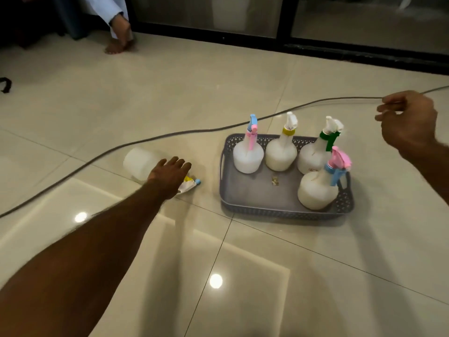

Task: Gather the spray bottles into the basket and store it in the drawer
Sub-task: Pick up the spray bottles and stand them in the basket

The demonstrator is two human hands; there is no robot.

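Both hands are out over the tiled floor [102, 98]. The left hand [168, 176] reaches down with its fingers spread and open over a spray bottle [142, 164] that lies on its side on the floor, to the left of the basket [255, 203]. The hand covers the neck of this bottle; only the white body and the trigger head with a blue tip [192, 184] show beside it. I cannot tell if the palm already touches the bottle, but the fingers are not closed around it. The right hand [408, 122] hangs in the air, right of the basket and above it, loosely curled and holding nothing. A grey cable [170, 135] runs across the floor behind the bottles and passes behind this hand.

Four spray bottles already stand upright in the grey basket: three in the back row and one with a pink head [318, 188] in the front right corner. So the gathering step seems almost finished, and the lying bottle looks like the last one.

The next move probably calls for closing the left hand around the bottle, lifting it, turning it upright and placing it in the free front left part of the basket. No drawer is visible.
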